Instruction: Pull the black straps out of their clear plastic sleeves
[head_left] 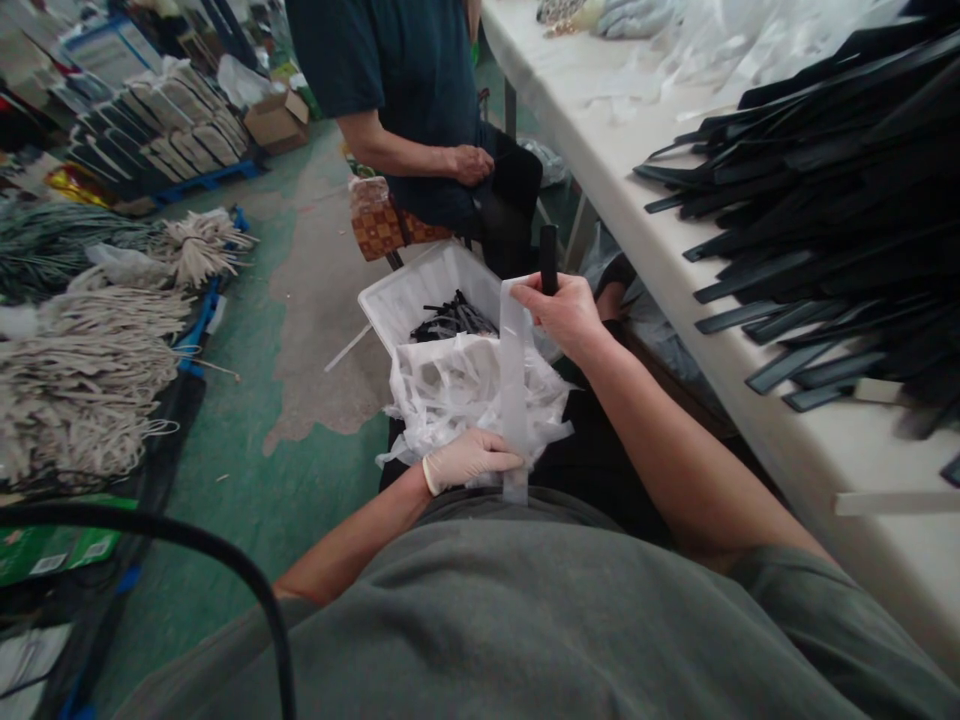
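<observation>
Between my two hands a translucent white plastic strip (514, 370) is stretched upright in front of my lap. My right hand (564, 312), bare, pinches its upper end and also has a black bar-like piece (549, 260) standing up out of the grip. Lower down, my gloved left hand (469, 458) is closed on the strip near its bottom end. Behind the strip, a heap of crumpled white plastic strips (450, 385) lies on my lap. Just beyond it stands a white plastic bin (386, 298) with many small black pieces (456, 318) inside.
A white table (757, 400) on the right bears a large pile of black strips (840, 220). Ahead, a seated person (390, 100) is close to the bin. Bundles of beige cord (90, 380) lie on the left. A black cable (187, 540) crosses the lower left.
</observation>
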